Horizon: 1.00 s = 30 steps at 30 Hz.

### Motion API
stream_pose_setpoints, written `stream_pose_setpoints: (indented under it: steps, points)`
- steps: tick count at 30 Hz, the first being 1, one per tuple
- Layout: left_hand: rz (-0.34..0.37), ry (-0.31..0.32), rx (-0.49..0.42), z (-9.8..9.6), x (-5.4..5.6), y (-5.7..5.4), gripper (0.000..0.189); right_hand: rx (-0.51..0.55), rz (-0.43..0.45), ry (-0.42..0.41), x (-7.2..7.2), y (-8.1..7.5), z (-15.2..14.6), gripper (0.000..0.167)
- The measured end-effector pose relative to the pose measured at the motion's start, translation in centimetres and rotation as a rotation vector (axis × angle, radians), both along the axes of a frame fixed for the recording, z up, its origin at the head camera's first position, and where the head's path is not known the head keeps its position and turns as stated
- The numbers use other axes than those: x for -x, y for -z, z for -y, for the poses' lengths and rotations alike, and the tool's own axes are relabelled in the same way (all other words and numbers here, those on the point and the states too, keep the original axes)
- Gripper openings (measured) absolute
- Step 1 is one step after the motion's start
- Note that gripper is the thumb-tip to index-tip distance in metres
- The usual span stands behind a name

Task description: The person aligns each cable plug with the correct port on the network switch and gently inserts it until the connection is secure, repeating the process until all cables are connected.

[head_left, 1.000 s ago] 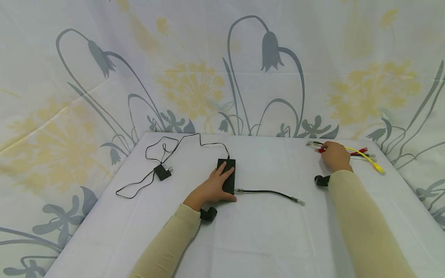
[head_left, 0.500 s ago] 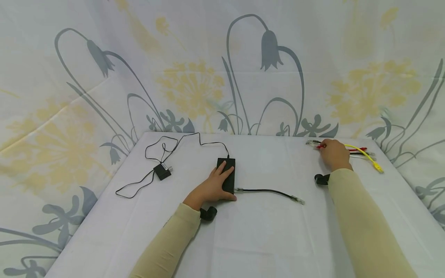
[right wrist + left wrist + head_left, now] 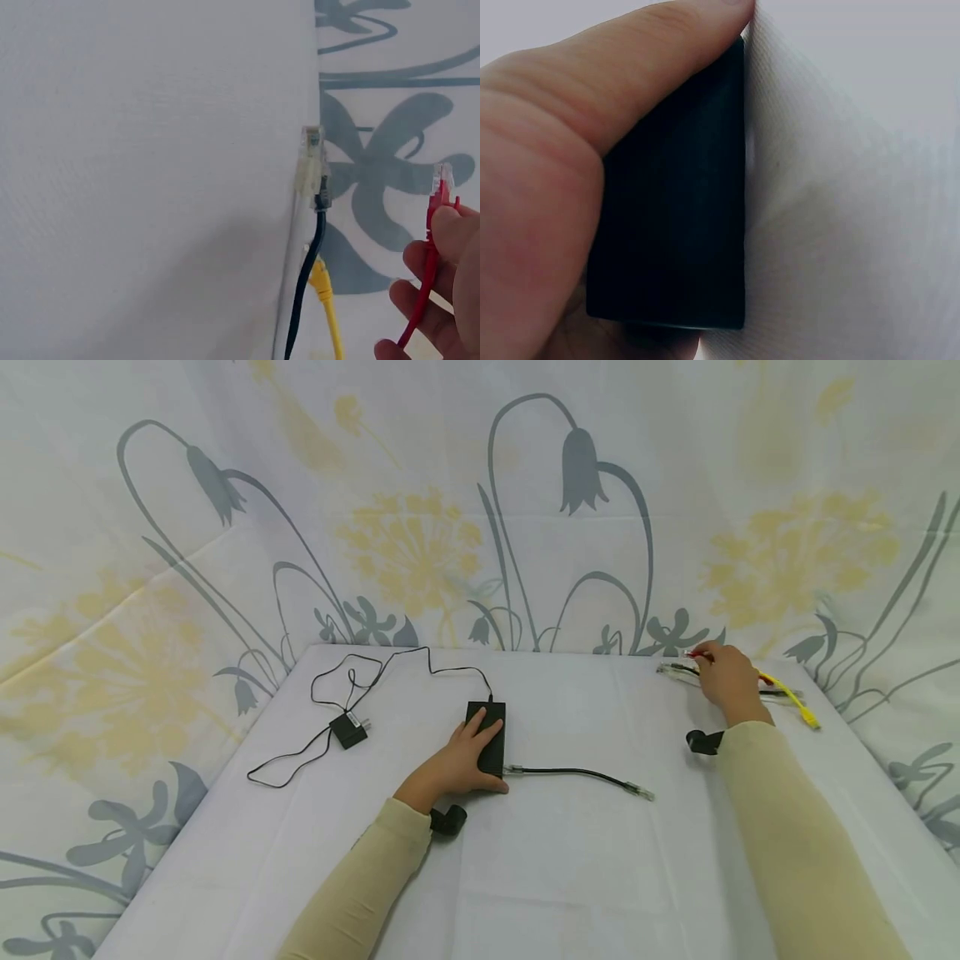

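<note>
A black network switch (image 3: 493, 755) lies on the white-covered table in the middle of the head view. My left hand (image 3: 453, 768) holds it, thumb along the near end and fingers spread over the top; the left wrist view shows its dark end face (image 3: 675, 217) under the thumb. A short black Ethernet cable (image 3: 570, 771) runs from its right side. At the far right my right hand (image 3: 729, 681) pinches a red Ethernet cable (image 3: 432, 264) just behind its clear plug. Beside it lie a yellow Ethernet cable (image 3: 789, 693) and a dark Ethernet cable (image 3: 301, 289).
A black power adapter (image 3: 348, 730) sits left of the switch; its thin looped cord (image 3: 315, 702) runs to the switch's far end. A whitish cable (image 3: 283, 300) lies with the others near the table's back edge. A flowered curtain (image 3: 450, 485) hangs behind.
My right hand has lifted the red cable's plug end up and slightly away from the other cables. The left hand has stayed on the switch.
</note>
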<state>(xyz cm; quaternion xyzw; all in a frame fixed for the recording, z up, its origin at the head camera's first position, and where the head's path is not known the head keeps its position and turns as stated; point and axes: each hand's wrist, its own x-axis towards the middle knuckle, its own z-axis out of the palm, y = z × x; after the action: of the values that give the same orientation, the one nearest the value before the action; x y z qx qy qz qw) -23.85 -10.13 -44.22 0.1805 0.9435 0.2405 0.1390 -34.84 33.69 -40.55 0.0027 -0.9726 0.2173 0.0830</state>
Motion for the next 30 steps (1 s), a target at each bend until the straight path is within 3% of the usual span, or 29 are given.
stream_pose_setpoints:
  steps: [11, 18, 30]
  points:
    - [0.008, -0.003, -0.007, -0.1, -0.2, -0.3, 0.104, 0.173, -0.110, 0.042, -1.2, -2.4, -0.5, 0.046]
    - [-0.001, -0.003, 0.003, 0.0, -0.2, 0.0, 0.104, 0.250, -0.124, 0.080, -2.0, -3.8, -0.2, 0.051]
    - [-0.001, -0.002, 0.005, -0.1, -0.2, -0.2, 0.104, 0.300, -0.126, 0.136, -2.7, -4.7, -0.5, 0.055]
